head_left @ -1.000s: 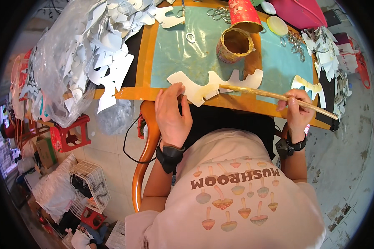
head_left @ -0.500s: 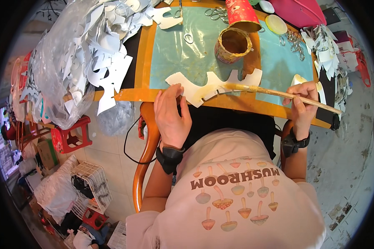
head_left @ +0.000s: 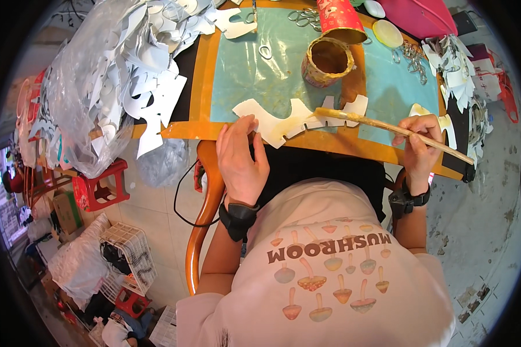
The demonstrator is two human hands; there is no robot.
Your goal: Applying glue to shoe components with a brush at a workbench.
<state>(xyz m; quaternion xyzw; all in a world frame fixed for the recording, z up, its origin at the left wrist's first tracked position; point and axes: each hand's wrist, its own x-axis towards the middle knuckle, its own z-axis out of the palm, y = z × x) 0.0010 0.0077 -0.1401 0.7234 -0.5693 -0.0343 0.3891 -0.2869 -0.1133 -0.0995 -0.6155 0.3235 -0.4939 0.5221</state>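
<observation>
A white cut-out piece (head_left: 266, 118) with several notched tabs lies along the table's near edge, with yellowish smears on its middle. At its left end, my left hand (head_left: 243, 159) rests its fingertips on it, fingers stretched and thumb apart. In my right hand (head_left: 421, 141) is a long wooden brush (head_left: 388, 125), pinched between thumb and fingers near the handle's back end. The brush's yellow-coated tip lies over the piece's right half, by its tabs. Behind the piece stands an open tub (head_left: 328, 62) with brownish, crusted walls.
A plastic bag (head_left: 92, 87) heaped with white cut-outs is at the left. A red cup (head_left: 338, 20) lies tipped behind the tub. Metal rings (head_left: 414, 58) and more white cut-outs (head_left: 454, 66) are at the right. The chair's wooden arm (head_left: 208, 196) curves beside my left forearm.
The brush tip has shifted slightly away from me across the piece's tabs, and the handle's back end has dipped a little. My left hand keeps its place on the piece.
</observation>
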